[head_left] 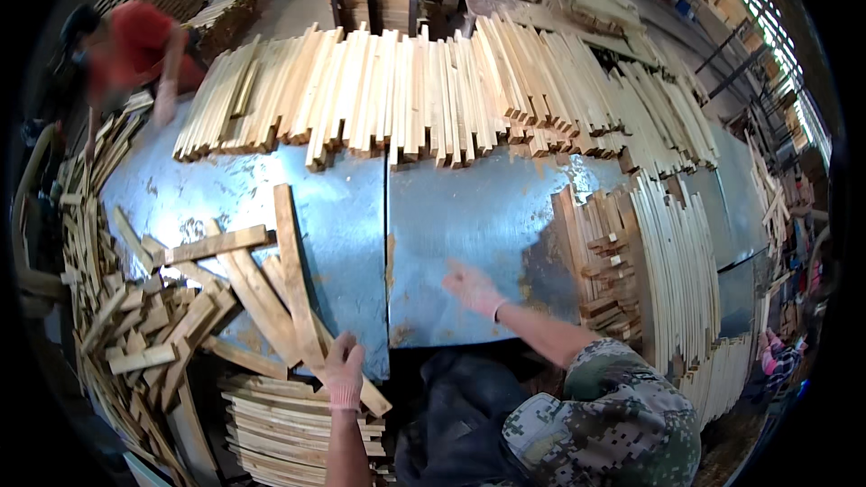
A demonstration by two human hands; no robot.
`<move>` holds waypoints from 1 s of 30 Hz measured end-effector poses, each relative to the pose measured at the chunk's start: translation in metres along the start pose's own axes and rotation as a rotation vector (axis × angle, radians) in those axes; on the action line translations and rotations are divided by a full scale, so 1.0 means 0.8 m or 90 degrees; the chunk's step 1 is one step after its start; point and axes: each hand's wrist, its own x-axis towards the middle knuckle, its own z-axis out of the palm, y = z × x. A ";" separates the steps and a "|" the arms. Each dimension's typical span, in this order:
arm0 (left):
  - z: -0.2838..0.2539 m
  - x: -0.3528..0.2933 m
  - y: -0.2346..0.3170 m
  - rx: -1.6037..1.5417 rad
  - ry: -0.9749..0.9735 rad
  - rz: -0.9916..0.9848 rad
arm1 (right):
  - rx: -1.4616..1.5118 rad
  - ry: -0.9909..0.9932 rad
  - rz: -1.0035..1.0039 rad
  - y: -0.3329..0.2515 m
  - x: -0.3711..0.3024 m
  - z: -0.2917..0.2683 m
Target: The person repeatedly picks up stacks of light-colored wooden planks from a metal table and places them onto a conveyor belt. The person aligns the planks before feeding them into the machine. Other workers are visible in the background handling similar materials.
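My left hand (344, 372), in a pale pink glove, is closed over a wooden board (372, 397) that slants toward the table's near edge. A longer upright-lying board (289, 261) ends just left of that hand. My right hand (474, 289), gloved alike and somewhat blurred, hovers over the bare blue tabletop (442, 216); its fingers look apart and nothing shows in them. Several loose boards (257, 298) lie crossed to the left of my left hand.
Across the far side of the table runs a row of pale wooden strips (397, 95). Stacked strips (677, 261) lie at the right, beside darker pieces (604, 261). A heap of offcuts (149, 343) fills the left. A co-worker in red (140, 45) bends at the far left.
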 end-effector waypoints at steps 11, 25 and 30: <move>0.197 0.405 0.172 0.309 0.042 0.062 | 0.010 0.352 0.140 0.022 0.312 -0.271; 0.258 0.604 0.236 0.383 0.124 0.124 | -0.067 0.174 0.283 -0.015 0.378 -0.329; 0.257 0.614 0.258 0.419 0.044 0.032 | -0.021 0.161 0.236 0.001 0.377 -0.334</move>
